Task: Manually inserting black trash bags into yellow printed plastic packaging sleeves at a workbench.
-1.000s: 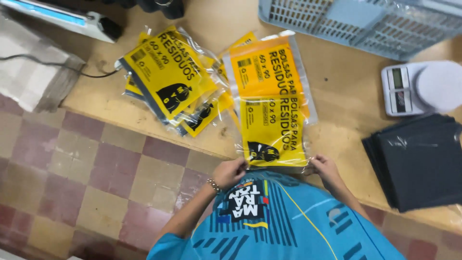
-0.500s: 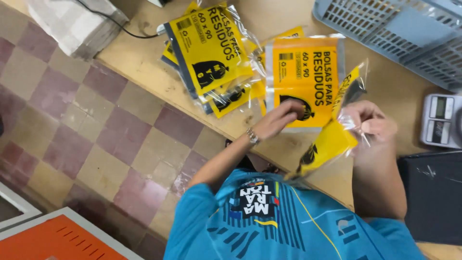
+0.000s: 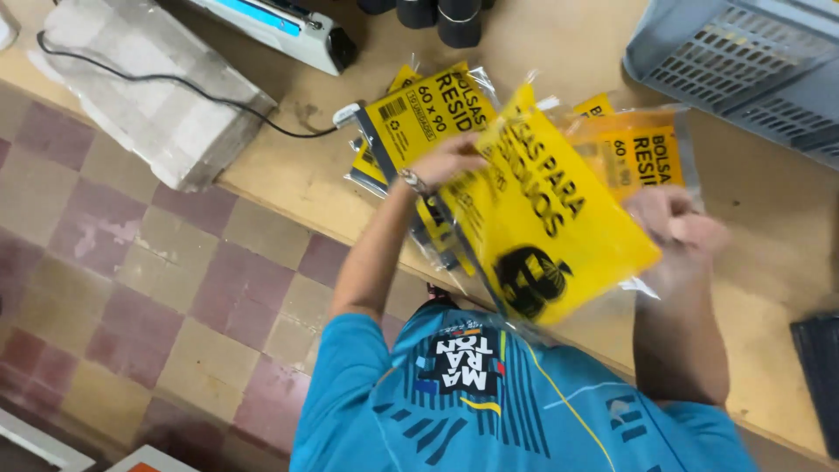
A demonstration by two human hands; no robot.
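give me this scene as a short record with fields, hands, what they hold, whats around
left hand: grips the top edge of the yellow packet
right hand: grips its other side
yellow packet: lifted, tilted, in clear plastic
stack of packets: on the wooden table
grey crate: table's far right
heat sealer: far left

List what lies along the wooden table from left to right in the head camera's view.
Clear plastic sheet under a black cable → white and blue sealing bar → left hand → lifted yellow plastic packet → right hand → grey slotted plastic basket.
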